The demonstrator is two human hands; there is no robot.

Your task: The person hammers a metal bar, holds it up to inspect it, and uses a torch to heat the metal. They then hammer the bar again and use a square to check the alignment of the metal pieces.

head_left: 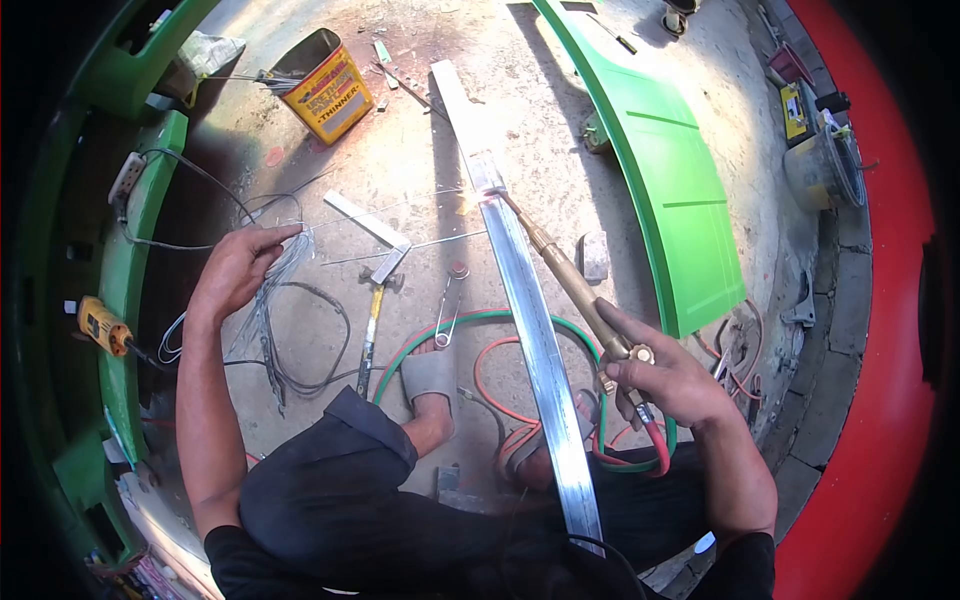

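Observation:
My right hand [672, 372] is closed around the brass handle of a gas torch [562, 262]. Its tip meets a long flat metal bar [535, 335], where a bright orange glow with small sparks shows. The bar runs from between my legs to the far floor. At the left, my left hand [238, 268] pinches a thin wire [385, 206] that stretches across to the glowing spot. A loose bundle of grey wire [262, 312] hangs just below these fingers. Red and green hoses [655, 450] lead from the torch's rear and loop around my feet.
A yellow thinner can [330, 95] stands at the far left. A hammer [372, 325] and an angled metal piece [368, 220] lie in the middle. To the right is a green panel [680, 190], with a bucket [822, 170] beyond. A yellow power tool [103, 325] sits left.

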